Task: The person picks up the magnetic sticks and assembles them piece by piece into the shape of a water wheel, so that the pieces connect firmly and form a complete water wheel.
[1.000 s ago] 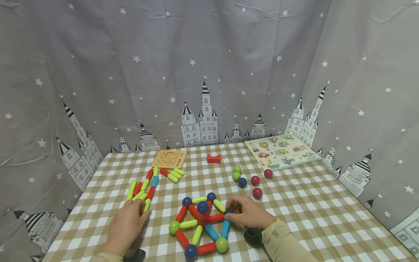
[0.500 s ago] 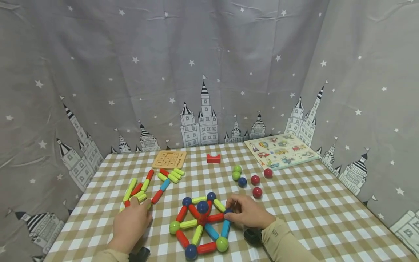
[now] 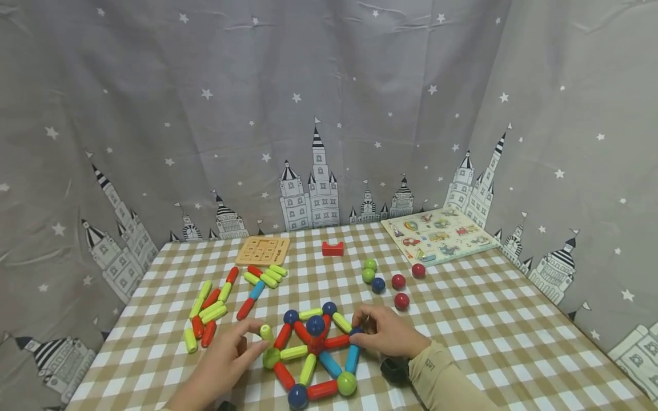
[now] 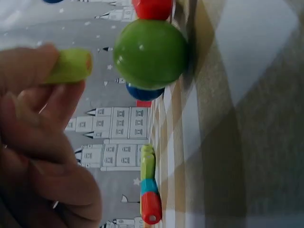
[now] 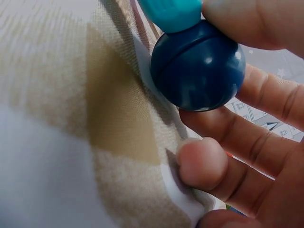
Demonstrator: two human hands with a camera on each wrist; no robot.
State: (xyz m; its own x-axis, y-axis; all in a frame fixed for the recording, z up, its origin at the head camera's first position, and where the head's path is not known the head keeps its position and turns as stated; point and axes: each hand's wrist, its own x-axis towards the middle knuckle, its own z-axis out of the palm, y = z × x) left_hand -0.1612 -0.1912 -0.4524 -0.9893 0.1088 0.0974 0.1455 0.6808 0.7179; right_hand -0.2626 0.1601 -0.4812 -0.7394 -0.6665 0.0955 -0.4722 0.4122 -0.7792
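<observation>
A wheel-shaped frame of magnetic sticks and balls lies on the table, with a red centre stick (image 3: pixel 337 342) and a dark blue ball (image 3: pixel 316 325) raised over its hub. My left hand (image 3: pixel 228 357) pinches a yellow-green magnetic stick (image 4: pixel 72 65) between thumb and finger. That stick stands upright over the frame's left green ball (image 4: pixel 151 53); a small gap parts them in the left wrist view. At the frame's right corner, my right hand (image 3: pixel 388 334) holds a dark blue ball (image 5: pixel 198 66) between thumb and fingers. A light blue stick (image 5: pixel 173 13) joins this ball.
Loose sticks (image 3: pixel 212 311) lie on the left of the checked tablecloth. Several loose balls (image 3: pixel 398 281) sit at the right. Farther back are a wooden number puzzle (image 3: pixel 263 251), a red block (image 3: pixel 332 249) and a picture board (image 3: pixel 439 235). A grey curtain stands behind.
My left hand has left the loose sticks and moved right to the frame, carrying a yellow-green stick. Some loose sticks shifted apart. My right hand stays at the blue ball.
</observation>
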